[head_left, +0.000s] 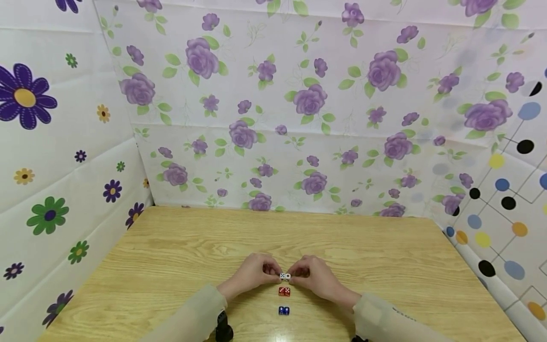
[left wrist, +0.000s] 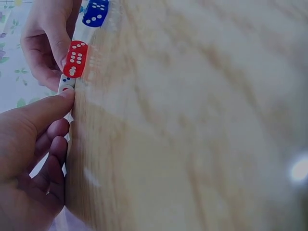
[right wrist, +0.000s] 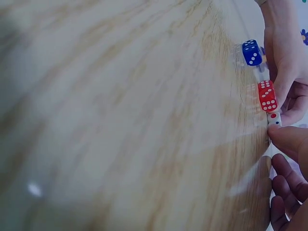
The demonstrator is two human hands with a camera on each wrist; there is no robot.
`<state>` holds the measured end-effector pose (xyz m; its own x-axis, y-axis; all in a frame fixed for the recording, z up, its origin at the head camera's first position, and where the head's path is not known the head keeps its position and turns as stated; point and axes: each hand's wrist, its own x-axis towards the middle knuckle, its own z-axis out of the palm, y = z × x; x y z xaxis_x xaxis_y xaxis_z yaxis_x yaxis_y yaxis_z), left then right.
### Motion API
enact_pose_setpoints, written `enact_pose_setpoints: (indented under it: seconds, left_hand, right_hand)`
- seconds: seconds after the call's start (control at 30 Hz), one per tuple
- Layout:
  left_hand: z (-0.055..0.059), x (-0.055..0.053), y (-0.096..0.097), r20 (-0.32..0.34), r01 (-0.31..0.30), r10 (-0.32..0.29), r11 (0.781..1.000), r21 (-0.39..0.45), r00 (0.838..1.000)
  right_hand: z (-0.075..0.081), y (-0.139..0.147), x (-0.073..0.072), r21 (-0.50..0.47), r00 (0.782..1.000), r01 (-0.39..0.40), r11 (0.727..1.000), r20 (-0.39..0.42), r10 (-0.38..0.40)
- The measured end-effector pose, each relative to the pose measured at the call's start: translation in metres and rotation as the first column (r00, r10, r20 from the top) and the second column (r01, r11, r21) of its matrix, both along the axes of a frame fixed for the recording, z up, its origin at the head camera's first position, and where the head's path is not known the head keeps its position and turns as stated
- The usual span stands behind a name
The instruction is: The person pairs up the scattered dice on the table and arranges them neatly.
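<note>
Two white dice sit side by side on the wooden table, the left white die (head_left: 282, 276) against the right white die (head_left: 288, 276). From the left side my left hand (head_left: 254, 274) pinches the left one with thumb and fingers. My right hand (head_left: 316, 276) pinches the other from the right. Closer to me lies a pair of red dice (head_left: 284, 291), side by side, and nearer still a pair of blue dice (head_left: 284, 310). The three pairs form a column. In the left wrist view, my left thumb (left wrist: 57, 106) covers part of the white die (left wrist: 68, 80).
The wooden tabletop (head_left: 192, 237) spreads around both hands. Behind it stands a purple-flowered cloth (head_left: 273, 156), with a daisy-print cloth (head_left: 85, 199) on the left and a dotted cloth (head_left: 504, 247) on the right. Light reflects off the table's near part.
</note>
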<state>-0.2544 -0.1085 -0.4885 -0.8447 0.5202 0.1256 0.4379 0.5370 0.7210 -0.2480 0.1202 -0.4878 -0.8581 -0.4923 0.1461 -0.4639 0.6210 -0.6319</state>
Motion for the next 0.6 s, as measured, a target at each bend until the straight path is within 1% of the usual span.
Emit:
enact_pose_setpoints:
  seconds: [0.27,0.6]
  left_hand:
    - [0.0041,0.0011,0.0003,0.028,-0.005,0.005,1.000,-0.004,1.000]
    - [0.0034,0.0009,-0.0003,0.049,0.002,-0.002,1.000,0.009,0.999]
  right_hand:
    - [-0.0009,0.0003,-0.0013,0.000,1.000,0.004,1.000,0.000,-0.004]
    - [-0.0043,0.0014,-0.0022,-0.001,1.000,-0.007,1.000,0.012,0.007]
